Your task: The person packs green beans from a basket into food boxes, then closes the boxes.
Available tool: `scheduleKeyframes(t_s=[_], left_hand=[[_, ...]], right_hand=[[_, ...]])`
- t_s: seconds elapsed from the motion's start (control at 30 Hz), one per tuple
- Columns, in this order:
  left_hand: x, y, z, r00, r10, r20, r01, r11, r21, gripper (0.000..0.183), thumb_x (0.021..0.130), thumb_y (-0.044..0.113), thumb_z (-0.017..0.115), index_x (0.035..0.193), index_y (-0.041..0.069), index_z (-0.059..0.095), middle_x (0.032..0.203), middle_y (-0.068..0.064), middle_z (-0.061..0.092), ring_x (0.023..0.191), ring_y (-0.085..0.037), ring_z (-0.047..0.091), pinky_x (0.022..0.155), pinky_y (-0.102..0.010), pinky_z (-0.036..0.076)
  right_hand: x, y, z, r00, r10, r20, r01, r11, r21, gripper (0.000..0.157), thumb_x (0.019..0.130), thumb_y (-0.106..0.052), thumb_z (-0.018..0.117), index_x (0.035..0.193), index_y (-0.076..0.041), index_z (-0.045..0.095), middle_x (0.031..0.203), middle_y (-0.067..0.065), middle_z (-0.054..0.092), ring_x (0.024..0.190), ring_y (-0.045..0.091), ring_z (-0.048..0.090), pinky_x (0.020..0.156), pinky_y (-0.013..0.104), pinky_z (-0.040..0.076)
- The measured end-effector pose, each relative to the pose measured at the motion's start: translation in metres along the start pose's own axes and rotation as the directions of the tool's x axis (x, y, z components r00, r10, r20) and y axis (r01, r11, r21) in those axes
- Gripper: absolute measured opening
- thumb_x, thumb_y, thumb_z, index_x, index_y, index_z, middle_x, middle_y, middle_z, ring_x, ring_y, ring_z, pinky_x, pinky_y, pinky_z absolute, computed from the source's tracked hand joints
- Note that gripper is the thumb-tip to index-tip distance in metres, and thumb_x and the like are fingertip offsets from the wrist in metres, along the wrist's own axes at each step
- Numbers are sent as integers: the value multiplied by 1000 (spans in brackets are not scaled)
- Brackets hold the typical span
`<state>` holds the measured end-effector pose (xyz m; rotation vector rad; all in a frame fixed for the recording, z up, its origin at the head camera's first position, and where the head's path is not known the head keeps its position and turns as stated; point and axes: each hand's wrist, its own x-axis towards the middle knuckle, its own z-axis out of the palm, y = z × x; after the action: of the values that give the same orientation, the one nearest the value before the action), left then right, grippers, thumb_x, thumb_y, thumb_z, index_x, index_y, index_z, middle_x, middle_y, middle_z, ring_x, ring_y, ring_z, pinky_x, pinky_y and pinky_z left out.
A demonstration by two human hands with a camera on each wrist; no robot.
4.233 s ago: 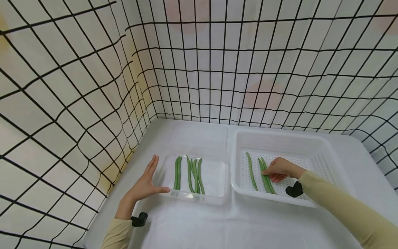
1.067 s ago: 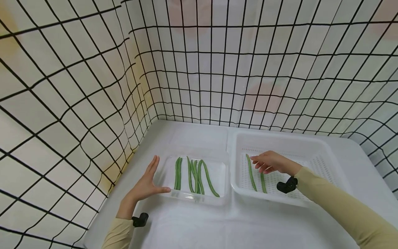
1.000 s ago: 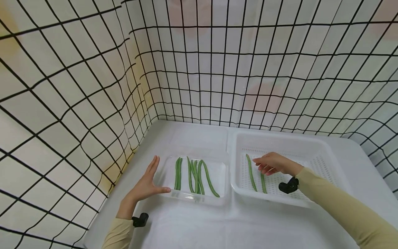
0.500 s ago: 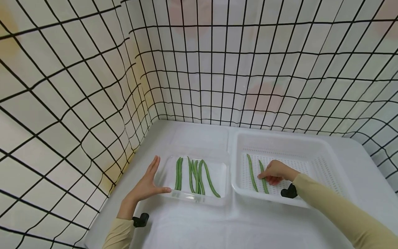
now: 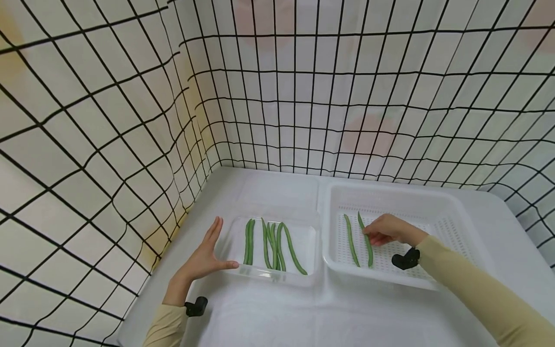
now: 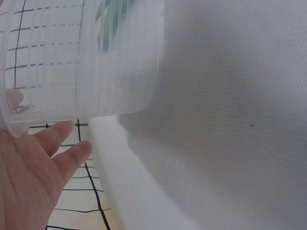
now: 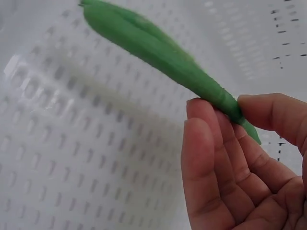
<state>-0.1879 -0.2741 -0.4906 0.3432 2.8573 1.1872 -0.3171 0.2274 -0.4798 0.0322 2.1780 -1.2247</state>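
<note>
Raised since the earlier frame, a bean (image 5: 370,253), likely light, snappable and best held mid-length, is pinched by the right hand (image 5: 390,229) near the basket (image 5: 326,231)'s left edge; left hand (image 5: 202,260) spread at the tub (image 5: 299,279).

The left arm (image 5: 172,295), in a long pale yellow-beige cloth sleeve (image 5: 165,326), rises from the lower edge of the head view to the bare left hand (image 5: 203,260). Its straight fingers (image 5: 212,231) point forward, spread well apart from the thumb (image 5: 227,265), which points inward. The right arm (image 5: 481,289), sleeved alike, slants in from the lower right. The bare right hand (image 5: 387,229) pinches between thumb and bent fingers, its palm partly showing in the right wrist view.
</note>
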Motion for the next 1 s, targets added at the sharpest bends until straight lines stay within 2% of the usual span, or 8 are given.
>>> scheduleKeyframes(t_s=[0.3,0.43,0.83,1.0], left_hand=[[-1,0,0,1000,3,0,-3,1000,0,128,63,52,84,154,24,-2,158,1,-6,141,-33,6,103,-61,24],[0,-1,0,1000,9,-1,-9,1000,4,128,63,52,84,154,24,-2,158,0,-6,141,-33,6,103,-61,24],[-1,-1,-1,1000,-2,0,2,1000,0,127,63,53,84,154,24,-1,158,1,-7,142,-32,5,103,-61,23],[0,1,-1,1000,2,1,-2,1000,4,127,64,51,84,154,22,-1,158,-1,-6,142,-32,5,103,-60,23]], right_hand=[[-8,-31,1,996,-67,60,55,982,181,34,92,-18,64,107,12,62,81,9,67,67,14,65,66,27,54],[-10,-49,10,990,-114,84,92,968,235,31,92,-18,64,107,9,64,85,10,67,70,14,65,69,28,54],[-7,-102,58,967,-201,158,134,924,358,17,91,-12,64,99,3,68,81,8,65,69,13,62,70,27,54],[-3,-118,84,954,-229,192,147,919,366,20,91,-11,65,101,6,67,80,9,65,68,14,63,69,27,54]])
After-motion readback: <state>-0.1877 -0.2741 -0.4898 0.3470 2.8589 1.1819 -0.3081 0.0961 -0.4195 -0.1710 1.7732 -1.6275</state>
